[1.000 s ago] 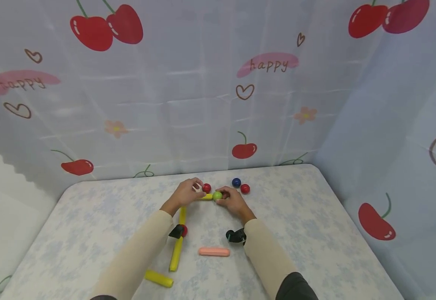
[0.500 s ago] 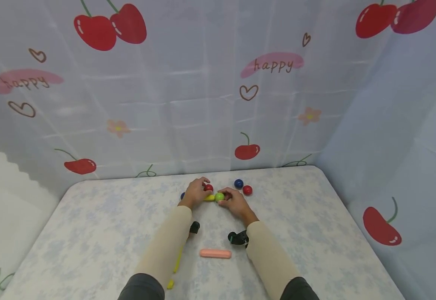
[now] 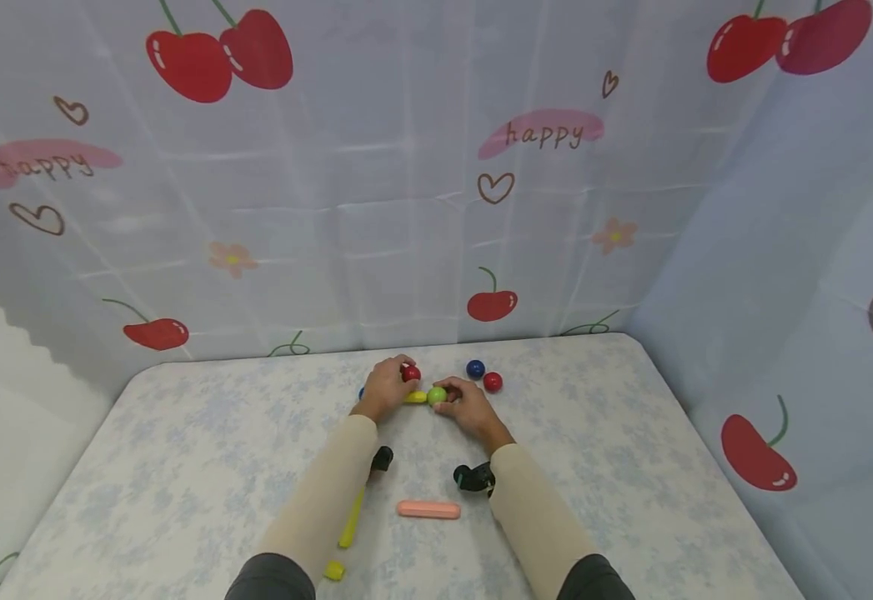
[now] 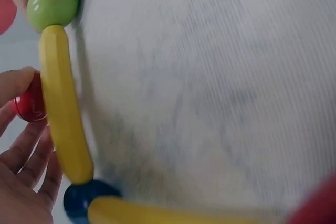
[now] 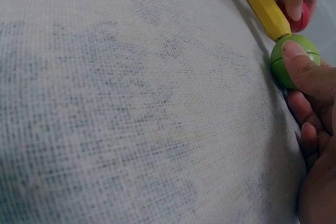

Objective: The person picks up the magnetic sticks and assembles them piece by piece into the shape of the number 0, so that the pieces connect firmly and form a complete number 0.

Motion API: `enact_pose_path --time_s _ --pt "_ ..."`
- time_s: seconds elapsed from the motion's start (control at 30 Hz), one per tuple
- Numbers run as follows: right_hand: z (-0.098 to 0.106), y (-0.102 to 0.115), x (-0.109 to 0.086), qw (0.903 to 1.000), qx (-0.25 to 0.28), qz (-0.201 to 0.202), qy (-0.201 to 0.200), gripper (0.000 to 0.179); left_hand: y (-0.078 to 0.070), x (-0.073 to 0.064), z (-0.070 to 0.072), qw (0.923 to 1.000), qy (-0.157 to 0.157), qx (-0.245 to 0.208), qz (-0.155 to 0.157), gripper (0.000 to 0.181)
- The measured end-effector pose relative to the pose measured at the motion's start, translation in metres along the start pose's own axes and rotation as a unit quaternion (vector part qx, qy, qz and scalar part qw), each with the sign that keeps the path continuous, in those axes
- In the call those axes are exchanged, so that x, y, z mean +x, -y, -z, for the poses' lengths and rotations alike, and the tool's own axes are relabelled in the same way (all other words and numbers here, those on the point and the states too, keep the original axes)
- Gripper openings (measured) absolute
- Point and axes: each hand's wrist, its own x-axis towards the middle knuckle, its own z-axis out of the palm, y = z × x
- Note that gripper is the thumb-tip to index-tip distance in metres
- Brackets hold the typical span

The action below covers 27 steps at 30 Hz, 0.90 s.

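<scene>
- Backdrop curtain (image 3: 376,208): cherry-printed, hung behind the table.
- Table (image 3: 594,467): blue-mottled white top, bearing all pieces.
- Left hand (image 3: 385,387): thumb and fingers pinching a red ball (image 4: 31,100), on the far side of the upper yellow rod; contact with the rod cannot be told.
- Right hand (image 3: 472,408): thumb and fingers pinching a lime-green ball (image 3: 437,396).
- Upper yellow rod (image 4: 65,103): faceted; spans lime-green ball to navy ball (image 4: 76,203), touching both.
- Second yellow rod (image 4: 157,211): meets the navy ball at an angle.
- Salmon-pink rod (image 3: 428,509): loose, well apart from both hands.
- Blue ball (image 3: 475,369) and spare red ball (image 3: 492,382): near each other, beyond the right hand.
- Step in hand, as judged: fitting lime-green ball to rod end; full seating cannot be told.
- Next move, as judged: calls for a steadied rod and a straight push along its length.
</scene>
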Motion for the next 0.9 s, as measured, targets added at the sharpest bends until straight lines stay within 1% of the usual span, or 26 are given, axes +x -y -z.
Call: enact_pose_path --time_s 0.1,0.17,0.23,0.33,0.43,0.57,0.63,0.7,0.8,0.9 --pt "0.001 0.000 -0.001 1.0000 -0.004 0.006 0.001 0.033 0.000 -0.006 0.008 0.9996 -0.007 -0.006 -0.025 0.040" --pt "0.002 0.000 -0.001 1.0000 -0.006 0.000 0.001 0.034 -0.001 -0.012 0.014 0.9990 -0.006 -0.001 -0.044 0.045" --pt "0.004 0.001 -0.002 0.9999 -0.006 -0.010 0.000 0.034 -0.002 -0.020 0.020 0.9978 -0.001 0.005 -0.066 0.048" --pt "0.006 0.002 -0.002 0.9998 -0.001 -0.020 -0.005 0.034 -0.003 -0.033 0.029 0.9958 0.016 0.017 -0.088 0.042" --pt "0.006 0.003 -0.003 0.9998 0.004 -0.018 -0.007 0.034 -0.004 -0.049 0.037 0.9945 0.045 0.022 -0.092 0.036" --pt "0.005 0.003 -0.003 0.9998 -0.003 -0.017 -0.007 0.034 -0.001 -0.074 0.045 0.9917 0.086 0.029 -0.092 0.035" --pt "0.003 0.002 -0.003 0.9998 -0.007 -0.019 -0.009 0.034 0.003 -0.087 0.047 0.9888 0.106 0.024 -0.103 0.034" --pt "0.002 0.002 -0.003 0.9997 -0.008 -0.021 -0.010 0.035 0.010 -0.100 0.049 0.9842 0.134 0.010 -0.115 0.032" --pt "0.000 0.001 -0.002 0.9997 -0.007 -0.020 -0.011 0.035 0.022 -0.121 0.053 0.9725 0.183 -0.008 -0.144 0.029" --pt "-0.002 0.002 0.000 0.9998 -0.007 -0.016 -0.008 0.035 0.033 -0.140 0.057 0.9607 0.234 -0.023 -0.147 0.028"
